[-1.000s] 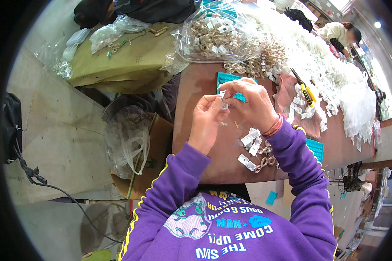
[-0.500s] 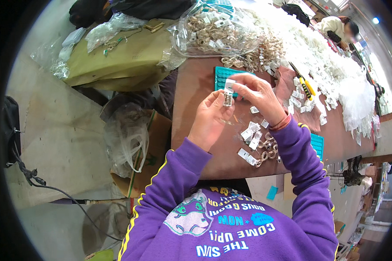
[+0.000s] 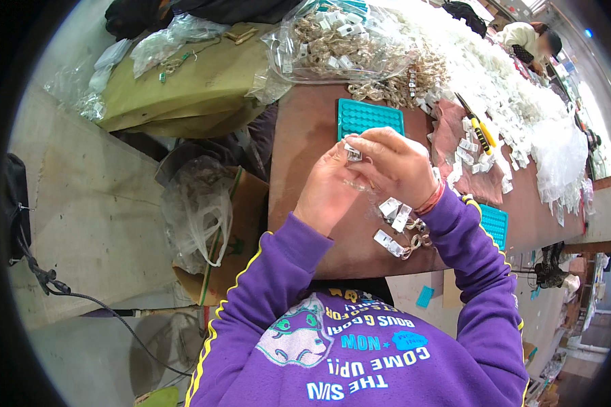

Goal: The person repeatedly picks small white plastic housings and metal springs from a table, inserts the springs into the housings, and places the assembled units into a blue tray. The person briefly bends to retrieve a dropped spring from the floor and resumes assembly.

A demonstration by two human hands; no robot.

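My left hand [image 3: 326,191] and my right hand [image 3: 404,166] meet above the brown table, their fingers pinched together on a small white plastic case [image 3: 352,154]. A bit of shiny metal shows in the case; the fingers hide most of the rest. Thin, pale wire hangs just below my left fingers. Just beyond my hands lies a teal tray [image 3: 371,117] with rows of small hollows. On the near side of my right wrist, several similar white cases [image 3: 389,243] lie beside coils of thin, tan wire [image 3: 418,241].
A clear bag [image 3: 332,51] of wired white cases sits at the back. White pieces [image 3: 516,115] are heaped at the right. Yellow-and-black cutters [image 3: 480,132] lie on a pink cloth [image 3: 448,122]. Another teal tray [image 3: 493,226] is by my right sleeve. A co-worker [image 3: 526,42] sits far right.
My right hand has come down and closed over the case held in my left fingers. The white piece that stood up from it is now covered, and more of the teal tray shows.
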